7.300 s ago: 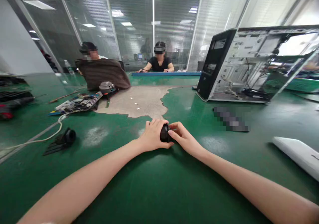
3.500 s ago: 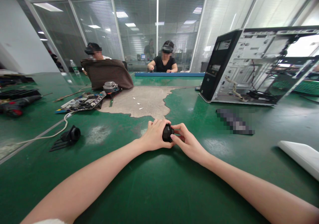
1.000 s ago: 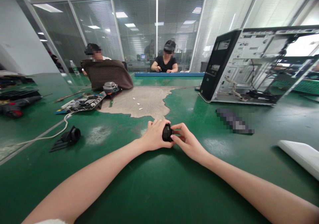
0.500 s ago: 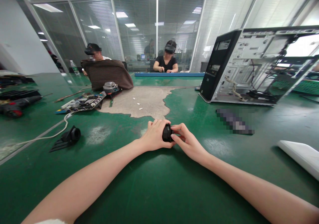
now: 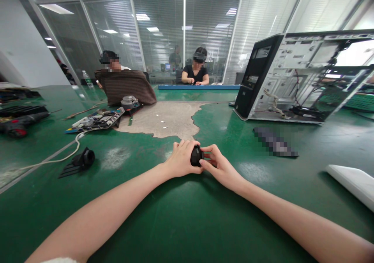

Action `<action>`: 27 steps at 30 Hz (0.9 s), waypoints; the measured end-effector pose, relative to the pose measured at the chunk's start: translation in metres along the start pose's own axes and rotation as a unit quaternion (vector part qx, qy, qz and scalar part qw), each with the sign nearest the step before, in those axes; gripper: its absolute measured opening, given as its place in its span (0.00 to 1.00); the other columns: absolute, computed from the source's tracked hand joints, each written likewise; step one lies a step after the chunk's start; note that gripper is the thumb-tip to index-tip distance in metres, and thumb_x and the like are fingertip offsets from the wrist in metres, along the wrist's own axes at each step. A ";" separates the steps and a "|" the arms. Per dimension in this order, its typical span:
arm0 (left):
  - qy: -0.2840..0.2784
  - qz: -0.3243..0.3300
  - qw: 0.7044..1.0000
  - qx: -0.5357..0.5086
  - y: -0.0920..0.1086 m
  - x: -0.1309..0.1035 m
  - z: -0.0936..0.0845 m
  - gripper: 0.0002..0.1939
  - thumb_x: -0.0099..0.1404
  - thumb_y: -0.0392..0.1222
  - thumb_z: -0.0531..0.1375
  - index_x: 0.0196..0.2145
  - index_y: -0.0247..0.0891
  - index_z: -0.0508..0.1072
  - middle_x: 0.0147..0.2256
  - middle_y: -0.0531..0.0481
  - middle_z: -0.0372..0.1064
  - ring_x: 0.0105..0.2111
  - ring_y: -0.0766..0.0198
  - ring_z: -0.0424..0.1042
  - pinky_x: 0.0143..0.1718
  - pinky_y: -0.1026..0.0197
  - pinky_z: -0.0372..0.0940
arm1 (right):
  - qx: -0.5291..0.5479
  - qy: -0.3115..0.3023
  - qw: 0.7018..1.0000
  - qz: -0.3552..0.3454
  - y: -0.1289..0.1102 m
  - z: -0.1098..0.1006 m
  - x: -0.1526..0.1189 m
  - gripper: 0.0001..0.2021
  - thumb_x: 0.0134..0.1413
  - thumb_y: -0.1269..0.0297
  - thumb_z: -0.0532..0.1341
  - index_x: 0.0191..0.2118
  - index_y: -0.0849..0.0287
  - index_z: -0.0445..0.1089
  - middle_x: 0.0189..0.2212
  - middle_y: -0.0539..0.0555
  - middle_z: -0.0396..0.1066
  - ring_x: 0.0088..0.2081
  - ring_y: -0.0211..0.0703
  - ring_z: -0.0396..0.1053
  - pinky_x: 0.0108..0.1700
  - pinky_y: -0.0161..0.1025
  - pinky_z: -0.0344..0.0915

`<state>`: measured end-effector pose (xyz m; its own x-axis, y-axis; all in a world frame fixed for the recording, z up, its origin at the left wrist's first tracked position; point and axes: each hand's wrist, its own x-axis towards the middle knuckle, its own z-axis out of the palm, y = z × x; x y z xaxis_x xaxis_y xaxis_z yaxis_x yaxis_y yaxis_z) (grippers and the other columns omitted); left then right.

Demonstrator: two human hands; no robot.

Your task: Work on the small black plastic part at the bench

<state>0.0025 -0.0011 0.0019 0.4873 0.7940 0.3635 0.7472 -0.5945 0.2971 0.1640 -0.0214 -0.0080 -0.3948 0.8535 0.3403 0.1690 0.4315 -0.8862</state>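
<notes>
Between my two hands is a small round black part [image 5: 195, 156] with a ridged edge; its exact kind does not show. My left hand [image 5: 182, 159] wraps around it from the left, thumb below and fingers over the top. From the right, the fingertips and thumb of my right hand [image 5: 219, 165] pinch its right-hand rim. The part is held just above or on the green tabletop [image 5: 187, 216]; I cannot tell which. My palms hide much of it.
An open computer case [image 5: 260, 80] stands at the right, a white slab [image 5: 352, 181] nearer. Left lie a black plastic piece [image 5: 83, 158], a circuit board [image 5: 97, 120] and a cable [image 5: 77, 142]. A brown cloth-covered object [image 5: 125, 85] stands behind. Two people sit across the table.
Both hands keep their grip on the black part in nearly the same place. Only slight shifts of the fingers show.
</notes>
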 end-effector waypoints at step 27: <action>0.020 0.016 1.000 0.012 0.001 0.000 0.001 0.31 0.46 0.53 0.60 0.46 0.42 0.56 0.42 0.49 0.61 0.40 0.55 0.58 0.38 0.56 0.51 | -0.029 0.014 0.999 0.001 0.004 -0.002 0.001 0.14 0.53 0.68 0.53 0.47 0.55 0.55 0.45 0.55 0.59 0.45 0.42 0.64 0.44 0.43 0.66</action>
<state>0.0033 -0.0017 0.0014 0.4927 0.7689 0.4076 0.7423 -0.6158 0.2642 0.1657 -0.0178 -0.0110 -0.3694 0.8619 0.3473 0.2226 0.4449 -0.8675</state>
